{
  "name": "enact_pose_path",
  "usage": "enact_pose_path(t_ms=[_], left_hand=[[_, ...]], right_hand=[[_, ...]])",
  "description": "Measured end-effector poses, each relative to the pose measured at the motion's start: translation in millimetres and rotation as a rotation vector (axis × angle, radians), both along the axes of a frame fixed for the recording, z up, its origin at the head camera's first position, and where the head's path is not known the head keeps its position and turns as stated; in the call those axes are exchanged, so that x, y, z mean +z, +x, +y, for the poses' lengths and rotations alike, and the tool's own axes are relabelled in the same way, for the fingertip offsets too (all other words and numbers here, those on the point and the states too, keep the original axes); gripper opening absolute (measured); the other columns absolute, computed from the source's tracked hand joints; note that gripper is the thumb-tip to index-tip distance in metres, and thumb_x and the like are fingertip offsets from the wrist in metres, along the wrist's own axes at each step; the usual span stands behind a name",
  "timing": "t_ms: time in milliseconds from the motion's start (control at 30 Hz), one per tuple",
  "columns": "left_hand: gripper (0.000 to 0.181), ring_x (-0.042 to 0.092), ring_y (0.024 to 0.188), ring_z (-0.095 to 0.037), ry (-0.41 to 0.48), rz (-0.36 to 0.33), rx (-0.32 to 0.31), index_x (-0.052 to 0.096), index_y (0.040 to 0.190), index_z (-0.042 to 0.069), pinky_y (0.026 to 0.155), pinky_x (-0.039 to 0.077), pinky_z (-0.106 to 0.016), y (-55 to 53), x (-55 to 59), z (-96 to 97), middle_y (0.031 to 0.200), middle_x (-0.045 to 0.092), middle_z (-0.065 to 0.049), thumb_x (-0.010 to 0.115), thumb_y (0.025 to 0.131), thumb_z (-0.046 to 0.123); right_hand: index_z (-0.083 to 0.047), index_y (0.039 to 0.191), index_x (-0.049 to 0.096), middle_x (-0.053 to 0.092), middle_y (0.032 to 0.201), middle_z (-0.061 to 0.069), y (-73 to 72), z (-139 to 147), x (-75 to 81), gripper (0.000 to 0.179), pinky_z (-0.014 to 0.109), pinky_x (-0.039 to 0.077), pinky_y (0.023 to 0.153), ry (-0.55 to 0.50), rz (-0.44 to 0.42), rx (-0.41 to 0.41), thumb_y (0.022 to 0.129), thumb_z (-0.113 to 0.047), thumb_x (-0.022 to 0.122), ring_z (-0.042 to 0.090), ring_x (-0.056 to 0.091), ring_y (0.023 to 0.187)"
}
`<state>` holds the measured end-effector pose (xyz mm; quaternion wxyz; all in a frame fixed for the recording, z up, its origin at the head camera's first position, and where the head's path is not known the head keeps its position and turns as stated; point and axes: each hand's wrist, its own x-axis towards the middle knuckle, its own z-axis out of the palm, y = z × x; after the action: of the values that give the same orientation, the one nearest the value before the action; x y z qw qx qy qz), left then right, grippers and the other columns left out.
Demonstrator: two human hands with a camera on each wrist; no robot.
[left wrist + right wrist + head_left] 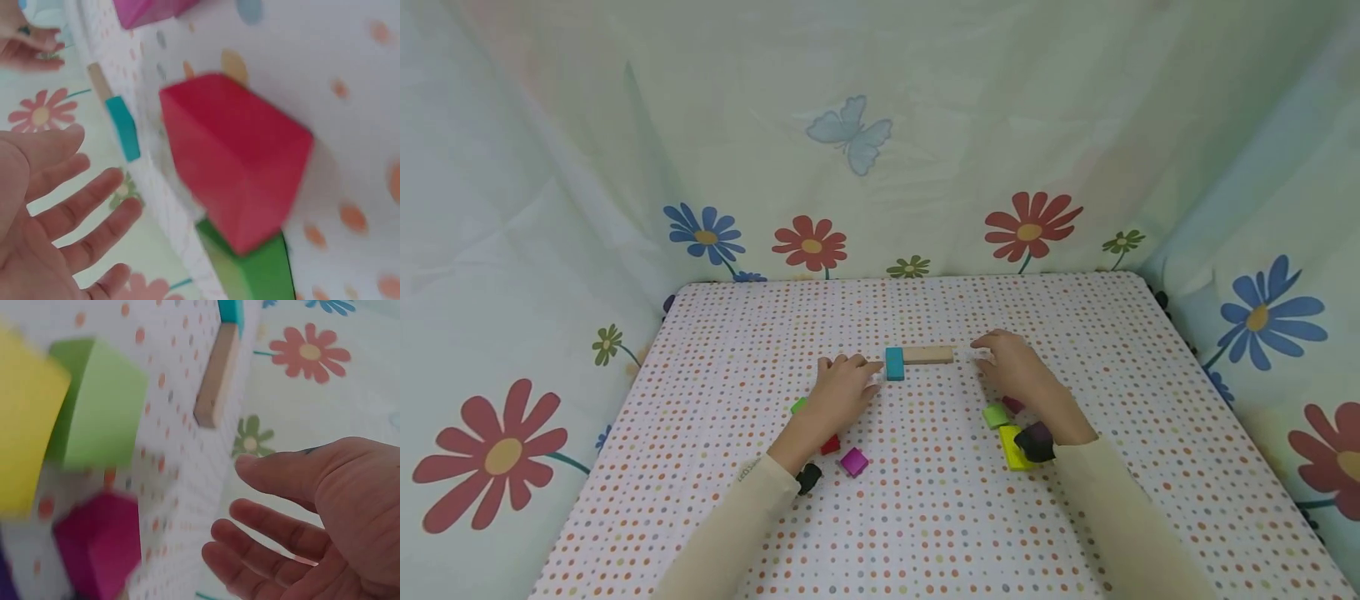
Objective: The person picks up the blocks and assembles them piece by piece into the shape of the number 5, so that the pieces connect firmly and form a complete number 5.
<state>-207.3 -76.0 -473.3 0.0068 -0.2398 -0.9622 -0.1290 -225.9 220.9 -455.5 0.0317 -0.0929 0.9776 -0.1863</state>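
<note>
A teal block (894,364) lies in the middle of the table, with a plain wooden block (928,355) end-on to its right side. My left hand (844,388) is just left of the teal block, its fingers loosely spread and holding nothing. In the left wrist view a red block (237,156) and a green block (253,265) lie close by that hand. To the right of the wooden block, apart from it, is my right hand (1015,367), relaxed and holding nothing. Near it in the right wrist view are a light green block (100,403) and a magenta block (103,544).
A purple block (853,462) lies right of the left wrist. A yellow block (1015,450) sits by the right wrist, partly hidden behind the dark wrist camera (1036,442). The dotted tabletop (925,533) meets a flowered curtain (962,167) at the back.
</note>
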Motion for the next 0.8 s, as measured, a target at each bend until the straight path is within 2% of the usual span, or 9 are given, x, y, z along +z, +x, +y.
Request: enact_pose_path(t_ms=[200,433,600,800], left_hand=[[0.038,0.067,0.117,-0.034,-0.019,-0.002,0.023,0.07,0.139,0.017,0.099,0.045,-0.059,12.3,10.7,-19.4,0.131,0.074,-0.008,0.072,0.103,0.027],[0.037,0.066,0.121,-0.035,0.001,-0.033,0.043,0.07,0.139,0.015,0.101,0.044,-0.061,22.1,15.9,-36.1,0.134,0.073,-0.01,0.071,0.103,0.024],[0.036,0.065,0.121,-0.036,0.022,-0.047,0.071,0.071,0.138,0.014,0.102,0.043,-0.061,25.2,21.8,-48.8,0.135,0.072,-0.009,0.071,0.103,0.023],[0.036,0.065,0.123,-0.037,0.01,-0.08,0.086,0.07,0.139,0.015,0.104,0.043,-0.065,26.1,24.7,-66.7,0.138,0.071,-0.009,0.07,0.103,0.015]], right_hand=[[0.004,0.134,0.069,0.064,0.139,0.031,15.8,26.7,3.7,0.036,0.06,0.058,0.098,0.004,-0.019,-0.055,0.102,-0.013,0.068,0.046,0.066,0.12],[0.006,0.136,0.066,0.06,0.141,0.034,35.0,50.7,7.6,0.04,0.064,0.058,0.096,0.004,-0.053,-0.089,0.102,-0.015,0.066,0.05,0.065,0.12],[0.009,0.136,0.065,0.06,0.141,0.037,43.9,61.9,5.1,0.042,0.067,0.055,0.098,0.002,-0.062,-0.097,0.103,-0.018,0.066,0.053,0.064,0.12],[0.012,0.135,0.064,0.059,0.139,0.039,57.5,73.4,-2.5,0.044,0.069,0.053,0.1,0.015,-0.088,-0.176,0.102,-0.017,0.066,0.056,0.06,0.123]])
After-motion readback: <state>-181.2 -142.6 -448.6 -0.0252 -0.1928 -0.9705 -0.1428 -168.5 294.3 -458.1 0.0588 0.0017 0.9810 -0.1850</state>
